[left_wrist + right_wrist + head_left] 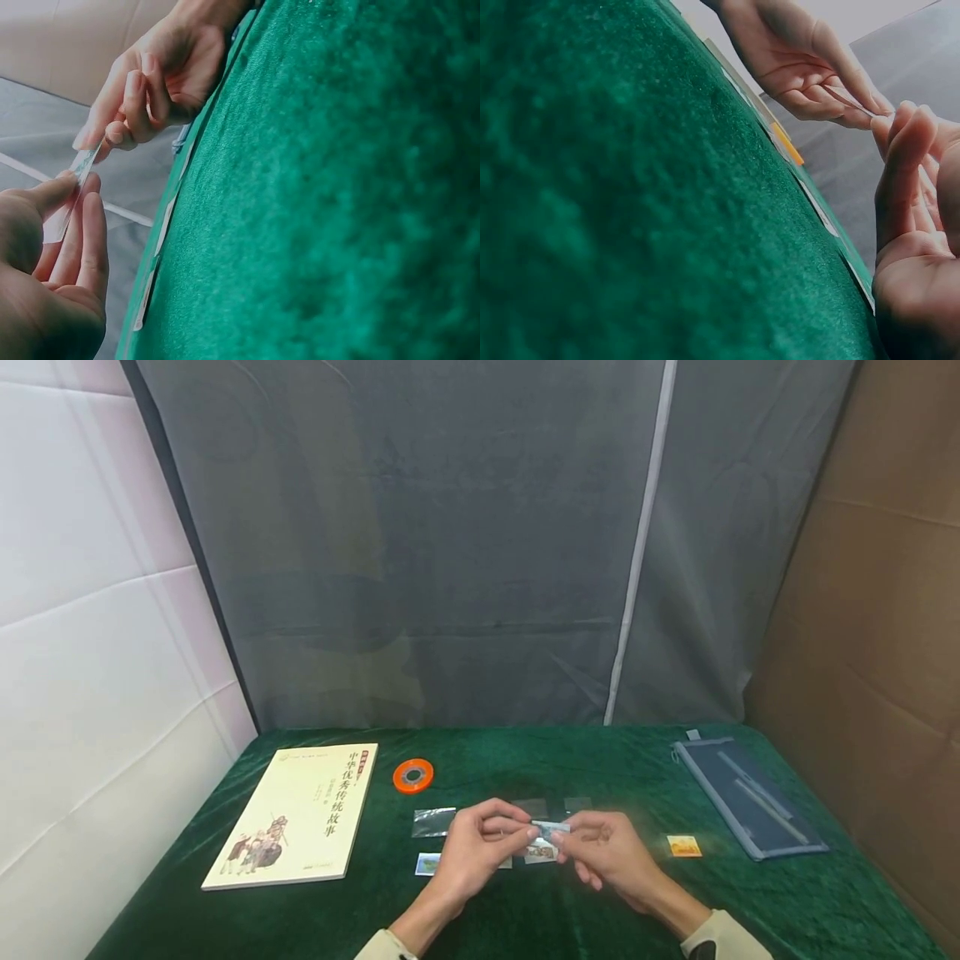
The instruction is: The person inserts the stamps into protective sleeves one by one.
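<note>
Above the green cloth, both hands meet at a small bluish stamp (552, 830) and a clear sleeve (57, 225). My left hand (480, 839) pinches the sleeve between thumb and fingers. From the other side, my right hand (617, 853) pinches the stamp's end with thumb and forefinger, its other fingers loosely curled. The left wrist view shows the stamp at least partly within the sleeve; how far is hard to tell. Below the hands lies another stamp (540, 852), partly covered. To the left a blue-green stamp (427, 863) peeks out beside the left wrist.
Clear sleeves (433, 822) lie flat behind the hands, one more (577, 804) farther right. An orange-yellow stamp (684, 846) is right of the right hand. A book (307, 810) and an orange ring-shaped spool (403, 782) lie left; a blue zip pouch (720, 777) lies right.
</note>
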The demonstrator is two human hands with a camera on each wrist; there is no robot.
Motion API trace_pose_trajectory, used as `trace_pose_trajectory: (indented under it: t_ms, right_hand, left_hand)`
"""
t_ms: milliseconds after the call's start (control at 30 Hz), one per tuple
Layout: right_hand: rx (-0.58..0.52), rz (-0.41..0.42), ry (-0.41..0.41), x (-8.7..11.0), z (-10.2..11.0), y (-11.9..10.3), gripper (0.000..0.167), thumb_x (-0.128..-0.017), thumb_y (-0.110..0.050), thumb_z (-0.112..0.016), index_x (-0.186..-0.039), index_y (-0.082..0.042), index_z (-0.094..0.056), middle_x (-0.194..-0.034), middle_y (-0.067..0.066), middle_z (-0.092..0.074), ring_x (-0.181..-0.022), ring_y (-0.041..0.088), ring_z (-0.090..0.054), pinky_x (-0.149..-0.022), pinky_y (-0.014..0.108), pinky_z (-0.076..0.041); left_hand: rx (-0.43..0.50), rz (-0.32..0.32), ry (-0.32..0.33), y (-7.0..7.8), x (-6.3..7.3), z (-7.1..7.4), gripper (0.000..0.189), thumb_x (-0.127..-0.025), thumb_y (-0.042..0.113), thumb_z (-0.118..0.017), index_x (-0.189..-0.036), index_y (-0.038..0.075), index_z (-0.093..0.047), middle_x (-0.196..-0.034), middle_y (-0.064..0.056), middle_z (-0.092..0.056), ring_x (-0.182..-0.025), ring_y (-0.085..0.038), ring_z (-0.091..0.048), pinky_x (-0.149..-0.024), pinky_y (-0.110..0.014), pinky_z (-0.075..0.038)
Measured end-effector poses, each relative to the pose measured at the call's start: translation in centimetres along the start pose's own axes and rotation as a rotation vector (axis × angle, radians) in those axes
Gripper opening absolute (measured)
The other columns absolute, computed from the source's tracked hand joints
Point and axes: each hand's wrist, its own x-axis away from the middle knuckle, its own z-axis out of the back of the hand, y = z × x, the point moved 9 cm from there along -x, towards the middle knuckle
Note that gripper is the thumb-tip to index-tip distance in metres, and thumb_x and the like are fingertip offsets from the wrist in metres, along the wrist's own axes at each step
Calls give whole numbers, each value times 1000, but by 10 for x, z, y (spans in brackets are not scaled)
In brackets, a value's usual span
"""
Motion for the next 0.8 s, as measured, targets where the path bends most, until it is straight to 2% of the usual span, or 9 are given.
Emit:
trace_pose_trajectory:
  t_ms: [100, 233, 333, 500, 700, 800]
  right_hand:
    - [-14, 16, 4, -1, 1, -2, 20, -107, -16, -70, -114, 3, -71, -88, 22, -75, -52, 6, -59, -44, 19, -47]
    - [-8, 38, -9, 0, 0, -5, 21, -108, -15, -68, -112, 6, -70, -87, 23, -75, -52, 6, -58, -44, 20, -48]
    - [-4, 37, -16, 0, -1, -5, 22, -108, -16, -68, -114, 5, -71, -87, 23, -75, -51, 5, -58, -44, 21, -49]
    - [-30, 41, -24, 0, -2, -5, 22, -109, -14, -66, -116, 7, -67, -91, 26, -74, -56, 6, -61, -45, 21, -50]
    - [-13, 52, -48, 1, -5, -7, 22, -109, -13, -65, -114, 8, -68, -81, 31, -67, -54, 6, -59, -45, 22, -50]
    - [-11, 46, -52, 1, -5, -7, 22, -109, -14, -65, -114, 8, -68, -83, 31, -68, -55, 6, -60, -46, 22, -50]
  left_hand:
    - [6, -1, 16, 0, 0, 2, 28, -94, 22, -86, -114, 4, -76, -104, -13, -85, -96, -26, -83, -83, -35, -67]
    - [3, 19, -1, -1, 1, 1, 33, -95, 26, -86, -117, 3, -75, -103, -10, -85, -96, -25, -83, -84, -36, -66]
    - [-7, 34, -10, -3, 1, -1, 34, -95, 29, -86, -117, 5, -76, -102, -7, -85, -96, -23, -83, -85, -35, -66]
    - [-8, 29, 8, -2, 1, 1, 31, -95, 29, -86, -114, 7, -76, -101, -9, -85, -95, -26, -83, -85, -36, -66]
    - [-40, 47, 7, -3, 3, -2, 36, -94, 32, -86, -116, 5, -76, -99, -7, -85, -95, -27, -82, -83, -37, -62]
    - [-49, 44, 12, -2, 3, -3, 36, -94, 33, -87, -116, 6, -76, -98, -6, -85, -95, -27, -82, -80, -36, -60]
